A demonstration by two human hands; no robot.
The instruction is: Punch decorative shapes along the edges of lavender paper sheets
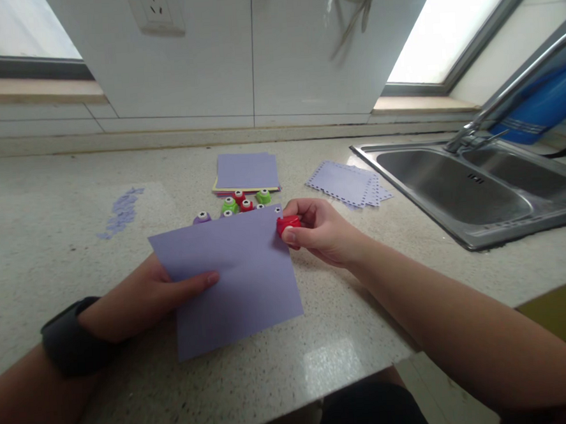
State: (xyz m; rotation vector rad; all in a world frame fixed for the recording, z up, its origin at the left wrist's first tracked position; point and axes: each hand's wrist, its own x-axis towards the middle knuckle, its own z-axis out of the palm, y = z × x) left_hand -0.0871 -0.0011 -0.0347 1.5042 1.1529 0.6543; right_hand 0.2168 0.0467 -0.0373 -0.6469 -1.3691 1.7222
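Observation:
My left hand [172, 289] grips a sheet of purple paper [238, 259], thumb on top and the other fingers hidden beneath. A small red craft punch [289, 224] is held in my right hand [317, 229] at the sheet's upper right edge. One small hole shows in that corner, just above the punch. Behind the paper stand several more punches, among them a green one [263, 196], a red one [238, 197] and a purple one [201, 217], some partly covered by the sheet.
Farther back lies a stack of coloured paper [246, 171], purple on top. Purple sheets with punched edges [341, 183] are fanned out beside the steel sink [429, 184]. Small purple paper scraps [122, 212] form a pile at left. A faucet [470, 130] rises behind the sink.

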